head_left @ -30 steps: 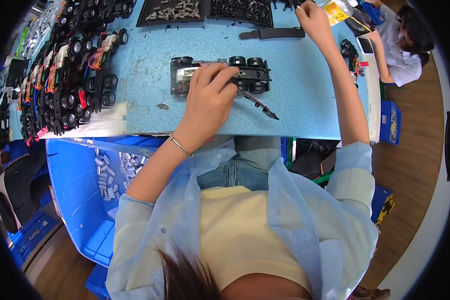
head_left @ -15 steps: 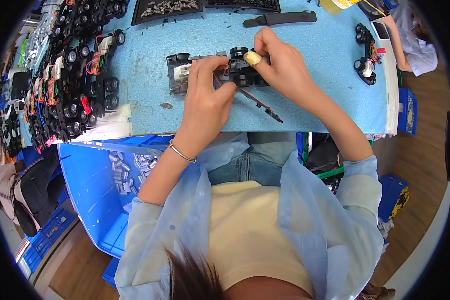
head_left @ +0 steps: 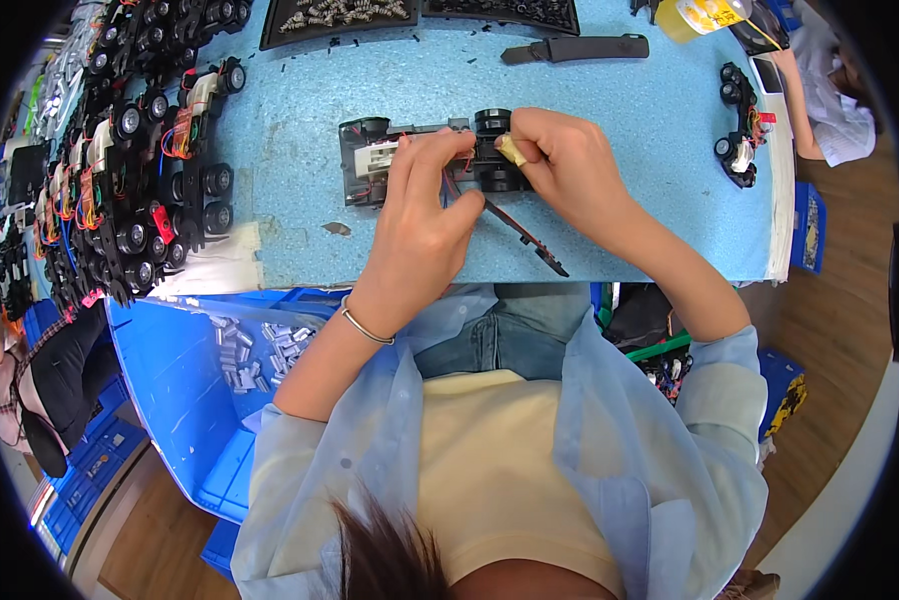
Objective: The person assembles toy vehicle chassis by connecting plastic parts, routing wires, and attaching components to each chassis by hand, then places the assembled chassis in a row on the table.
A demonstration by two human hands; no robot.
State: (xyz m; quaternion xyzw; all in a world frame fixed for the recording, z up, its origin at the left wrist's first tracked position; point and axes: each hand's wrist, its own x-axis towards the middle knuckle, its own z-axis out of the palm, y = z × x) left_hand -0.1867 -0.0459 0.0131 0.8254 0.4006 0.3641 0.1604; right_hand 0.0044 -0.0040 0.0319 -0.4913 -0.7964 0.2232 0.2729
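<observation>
A black toy car chassis [head_left: 375, 160] with a pale motor housing lies on the blue tabletop. My left hand [head_left: 425, 220] is closed around its middle, where thin wires show between the fingers. A long, narrow dark strip [head_left: 530, 240], apparently a circuit board, slants from beside my left thumb toward the table's near edge. My right hand [head_left: 575, 165] is closed in a pinch at the chassis's right end, beside the black wheels [head_left: 493, 120]. Its thumb wears a yellow wrap. Whatever lies between those fingertips is hidden.
Many similar chassis [head_left: 135, 160] crowd the left side; another chassis [head_left: 740, 130] stands at right. Behind are a tray of screws [head_left: 345, 15], a tray of small black parts [head_left: 500, 10], a black cutter knife [head_left: 575, 49] and a yellow drink container [head_left: 695, 18]. A blue bin [head_left: 170, 390] holds metal parts.
My right hand has come down and its raised fingers have curled in beside the thumb at the wheels. My left hand keeps its hold on the chassis. The whole view has shifted slightly.
</observation>
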